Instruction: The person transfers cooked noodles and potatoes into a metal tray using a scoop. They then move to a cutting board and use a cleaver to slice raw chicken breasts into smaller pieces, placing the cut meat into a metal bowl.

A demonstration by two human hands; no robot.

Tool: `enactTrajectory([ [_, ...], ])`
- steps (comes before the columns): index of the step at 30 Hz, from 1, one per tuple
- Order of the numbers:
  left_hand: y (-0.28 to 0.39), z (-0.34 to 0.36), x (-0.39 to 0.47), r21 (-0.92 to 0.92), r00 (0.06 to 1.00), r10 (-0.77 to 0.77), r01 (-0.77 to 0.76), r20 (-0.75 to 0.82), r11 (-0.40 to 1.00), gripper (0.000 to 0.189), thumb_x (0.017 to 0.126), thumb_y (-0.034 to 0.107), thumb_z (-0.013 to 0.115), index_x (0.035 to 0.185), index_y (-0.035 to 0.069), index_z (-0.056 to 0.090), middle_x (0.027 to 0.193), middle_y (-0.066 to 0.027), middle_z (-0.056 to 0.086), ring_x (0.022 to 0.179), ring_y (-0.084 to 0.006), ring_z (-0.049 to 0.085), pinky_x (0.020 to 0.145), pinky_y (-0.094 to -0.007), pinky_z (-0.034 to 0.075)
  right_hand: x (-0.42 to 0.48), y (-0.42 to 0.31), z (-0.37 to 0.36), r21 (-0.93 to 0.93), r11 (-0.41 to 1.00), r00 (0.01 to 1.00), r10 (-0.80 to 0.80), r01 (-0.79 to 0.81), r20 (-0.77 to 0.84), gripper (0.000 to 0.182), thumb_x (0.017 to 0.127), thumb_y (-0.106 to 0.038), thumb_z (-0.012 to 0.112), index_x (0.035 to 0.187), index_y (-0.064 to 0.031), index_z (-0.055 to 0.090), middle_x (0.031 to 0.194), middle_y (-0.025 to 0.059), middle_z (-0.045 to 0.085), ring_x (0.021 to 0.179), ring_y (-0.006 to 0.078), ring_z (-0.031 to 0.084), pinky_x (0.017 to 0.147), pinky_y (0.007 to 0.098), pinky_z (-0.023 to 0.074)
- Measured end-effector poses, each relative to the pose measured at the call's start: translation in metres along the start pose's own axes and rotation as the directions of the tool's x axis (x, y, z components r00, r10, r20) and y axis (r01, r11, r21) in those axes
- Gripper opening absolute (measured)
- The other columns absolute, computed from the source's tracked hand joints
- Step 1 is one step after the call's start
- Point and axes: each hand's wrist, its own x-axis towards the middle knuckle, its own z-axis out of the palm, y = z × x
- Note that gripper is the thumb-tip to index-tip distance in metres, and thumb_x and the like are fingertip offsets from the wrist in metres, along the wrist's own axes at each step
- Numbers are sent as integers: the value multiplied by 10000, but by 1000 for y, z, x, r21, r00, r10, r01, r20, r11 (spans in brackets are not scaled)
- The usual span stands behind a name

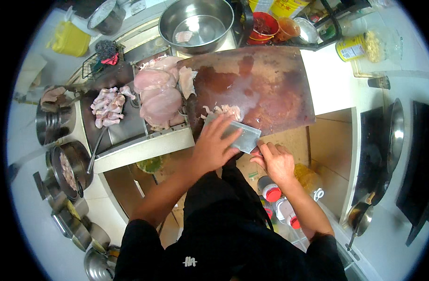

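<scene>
My right hand (277, 161) grips the handle of a Chinese cleaver (247, 137). Its broad steel blade lies tilted nearly flat at the near edge of a large wooden cutting board (284, 91). Over the left part of the blade is my left hand (214, 145), fingers spread, hiding part of the steel. The fingertips reach a small heap of sliced pale meat strips (228, 111) just beyond. Whether the left hand presses on the blade or only hovers cannot be told. Wet, reddish stains cover the board.
Left of the board, raw chicken breasts (161, 100) are piled by the sink, with chicken drumsticks (108, 107) further left. A steel bowl (197, 26) holding a meat piece stands behind. A red tub (263, 28) sits back right. Bottles with red caps (272, 194) stand below.
</scene>
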Motion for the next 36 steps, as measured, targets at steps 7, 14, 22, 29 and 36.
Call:
enactTrajectory([
  [7,-20,38,-34,162,988,-154,156,-23,974,916,883,537,806,1626,110,479,1760,-213,275,1597,-513,252,1272,-650,260,-36,50,-5,241,960,990,131,-141,61,453,944,-401,789,1279,-117,676,874,98,731,799,299,744,727,428,595],
  [14,-34,75,-41,223,969,-234,245,-77,943,963,877,528,815,1648,99,429,1772,-226,229,1595,-519,253,1266,-648,279,-40,73,72,761,-100,735,207,-641,646,264,1163,-336,530,1072,-92,573,656,11,566,481,97,490,433,258,364],
  [22,-43,75,-14,207,935,-303,338,-182,918,874,953,419,758,1657,59,385,1739,-242,304,1588,-486,305,1273,-627,281,-84,117,104,786,-390,667,420,-480,615,327,1175,-402,475,1105,-95,563,635,39,526,441,130,464,420,264,371],
  [29,-13,102,14,57,899,-346,373,-270,926,815,976,338,718,1645,19,378,1696,-273,357,1563,-517,324,1283,-605,266,-74,57,115,770,-162,678,386,-618,625,231,1144,-339,583,1146,-109,604,651,-31,520,467,79,473,426,257,388],
  [36,-12,104,23,-106,796,-430,428,-427,898,688,963,209,709,1586,29,479,1646,-252,417,1511,-482,402,1259,-559,326,-16,-39,117,759,-64,718,282,-648,636,271,1109,-331,652,1028,-103,530,696,-21,488,524,84,473,452,274,410],
])
